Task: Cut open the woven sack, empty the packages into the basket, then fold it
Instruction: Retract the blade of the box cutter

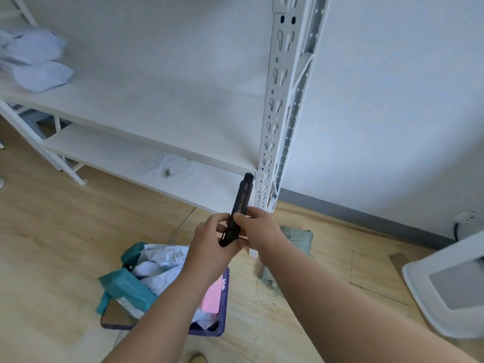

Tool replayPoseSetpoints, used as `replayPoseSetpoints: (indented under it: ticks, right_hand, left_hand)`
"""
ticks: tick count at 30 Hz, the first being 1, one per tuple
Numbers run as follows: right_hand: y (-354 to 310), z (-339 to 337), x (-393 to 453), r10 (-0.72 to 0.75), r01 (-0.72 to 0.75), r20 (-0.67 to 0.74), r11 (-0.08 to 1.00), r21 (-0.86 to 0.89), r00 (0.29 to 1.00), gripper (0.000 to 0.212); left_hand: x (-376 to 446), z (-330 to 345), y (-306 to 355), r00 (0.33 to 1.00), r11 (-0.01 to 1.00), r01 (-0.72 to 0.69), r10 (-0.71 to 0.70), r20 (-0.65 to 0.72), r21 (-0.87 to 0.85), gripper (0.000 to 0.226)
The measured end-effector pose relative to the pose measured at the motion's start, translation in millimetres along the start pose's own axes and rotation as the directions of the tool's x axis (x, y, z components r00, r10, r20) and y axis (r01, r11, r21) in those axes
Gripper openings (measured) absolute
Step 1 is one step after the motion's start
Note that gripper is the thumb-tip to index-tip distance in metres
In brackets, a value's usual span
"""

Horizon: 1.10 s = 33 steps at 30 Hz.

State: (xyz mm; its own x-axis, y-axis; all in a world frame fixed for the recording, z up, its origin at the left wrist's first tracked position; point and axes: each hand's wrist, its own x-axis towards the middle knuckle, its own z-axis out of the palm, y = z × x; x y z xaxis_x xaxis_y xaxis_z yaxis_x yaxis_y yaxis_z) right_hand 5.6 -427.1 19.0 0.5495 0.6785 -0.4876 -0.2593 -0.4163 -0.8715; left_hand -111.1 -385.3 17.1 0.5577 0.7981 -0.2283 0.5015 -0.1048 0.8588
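Both my hands hold a black utility knife [242, 200] upright in front of me. My left hand [209, 242] grips its lower end, and my right hand [258, 224] pinches the middle of its body. Below them on the wooden floor stands a purple basket [222, 310] filled with white, teal and pink packages. The grey-green woven sack [296, 237] lies flat on the floor to the right of the basket, partly hidden by my right forearm.
A white metal shelf rack [277, 127] stands ahead, with white packages [34, 61] on its upper board at the left. A white stand base [445, 289] sits on the floor at the right. A wall with a grey skirting runs behind.
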Motion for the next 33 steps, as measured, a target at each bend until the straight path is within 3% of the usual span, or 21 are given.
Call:
replayPoseSetpoints:
  ticks: [6, 9, 12, 17, 21, 26, 33]
  right_hand:
    - [-44, 43, 24, 0.039, -0.030, -0.115, 0.996, 0.085, 0.993, 0.028]
    - [-58, 66, 36, 0.037, -0.023, -0.099, 0.990, 0.138, 0.994, 0.041]
    - [-67, 77, 53, 0.062, -0.041, -0.075, 0.968, 0.246, 0.995, 0.041]
    - [-81, 75, 86, 0.127, -0.047, -0.200, 0.931, 0.361, 0.972, 0.032]
    - [-87, 69, 126, 0.167, -0.089, -0.244, 0.949, 0.302, 0.955, 0.038]
    - [-98, 57, 164, 0.200, -0.146, -0.194, 0.955, 0.258, 0.961, 0.029]
    - [-107, 41, 227, 0.126, -0.171, -0.292, 0.976, -0.136, 0.948, 0.050]
  left_hand:
    - [46, -68, 9, 0.993, 1.000, 0.016, -0.015, 0.115, -0.009, 0.030]
    - [74, -93, 17, 0.990, 0.999, -0.034, 0.031, 0.139, 0.015, 0.027]
    - [103, -108, 25, 0.983, 0.995, -0.079, 0.067, 0.171, 0.065, 0.028]
    - [144, -99, 37, 0.955, 0.988, -0.118, 0.086, 0.283, 0.097, 0.035]
    - [179, -86, 47, 0.899, 0.994, -0.096, 0.066, 0.434, 0.048, 0.041]
    - [235, -74, 47, 0.899, 0.998, -0.025, -0.005, 0.438, 0.062, 0.051]
    - [300, -43, 51, 0.899, 0.999, -0.016, 0.001, 0.438, 0.031, 0.047]
